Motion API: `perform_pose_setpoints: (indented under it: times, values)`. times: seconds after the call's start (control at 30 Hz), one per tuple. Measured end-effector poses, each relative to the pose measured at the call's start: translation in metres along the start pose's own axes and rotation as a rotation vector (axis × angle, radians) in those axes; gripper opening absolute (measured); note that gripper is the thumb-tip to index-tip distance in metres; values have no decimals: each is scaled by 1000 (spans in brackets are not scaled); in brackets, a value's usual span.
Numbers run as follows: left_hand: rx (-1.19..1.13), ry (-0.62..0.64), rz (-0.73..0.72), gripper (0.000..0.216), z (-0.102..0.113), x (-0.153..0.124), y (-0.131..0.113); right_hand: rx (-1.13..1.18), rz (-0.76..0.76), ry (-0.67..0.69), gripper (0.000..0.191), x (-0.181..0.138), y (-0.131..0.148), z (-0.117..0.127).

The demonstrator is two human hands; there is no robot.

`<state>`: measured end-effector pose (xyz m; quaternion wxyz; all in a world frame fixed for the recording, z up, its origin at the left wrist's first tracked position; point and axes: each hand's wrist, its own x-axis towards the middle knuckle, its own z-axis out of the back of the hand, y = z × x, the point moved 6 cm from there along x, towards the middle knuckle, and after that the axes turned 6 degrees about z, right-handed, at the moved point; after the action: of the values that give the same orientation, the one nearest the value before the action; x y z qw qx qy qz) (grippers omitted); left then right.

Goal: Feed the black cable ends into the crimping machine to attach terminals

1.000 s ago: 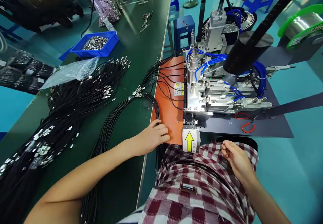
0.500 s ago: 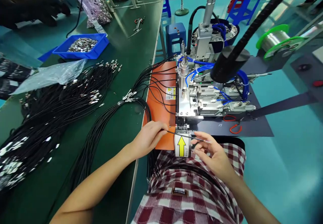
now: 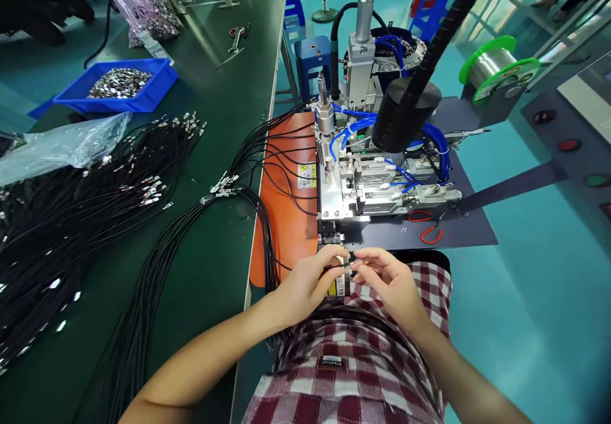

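Observation:
In front of my lap, my left hand [image 3: 310, 284] pinches a thin black cable [image 3: 282, 265] close to its end. My right hand [image 3: 389, 284] meets it fingertip to fingertip, closed on the end of the same cable; a small light-coloured piece shows there, too small to make out. Both hands are just in front of the machine [image 3: 353, 201], over a label with a yellow patch that they partly cover. Beside my left wrist, a bundle of black cables [image 3: 186, 226] with silver ends bends over the table edge.
On the green table [image 3: 224, 118] lie a heap of black cables [image 3: 86, 214], a plastic bag, and a blue tray [image 3: 157, 96] of small metal parts. An orange plate [image 3: 281, 214] carries cables into the machine. Red-handled pliers [image 3: 432, 235] and a green wire spool [image 3: 487, 67] are to the right.
My hands have come together; the left moved right along the cable toward its end, where the right now grips. The view has shifted slightly to the right.

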<state>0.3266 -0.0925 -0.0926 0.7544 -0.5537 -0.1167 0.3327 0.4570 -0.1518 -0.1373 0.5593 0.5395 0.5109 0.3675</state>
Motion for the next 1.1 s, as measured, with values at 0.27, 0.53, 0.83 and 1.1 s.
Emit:
perform_pose_setpoints:
  times: [0.27, 0.53, 0.83, 1.1]
  values:
    - [-18, -74, 52, 23, 0, 5, 0, -73, 60, -45, 13, 4, 12, 1]
    - [-385, 29, 139, 31, -7, 9, 16, 285, -67, 54, 21, 10, -2, 3]
    - [-477, 54, 124, 31, -5, 7, 12, 330, -57, 62, 17, 12, -11, -12]
    - [-566, 60, 80, 30, -3, 6, 7, 265, -12, 36, 20, 11, -14, -13]
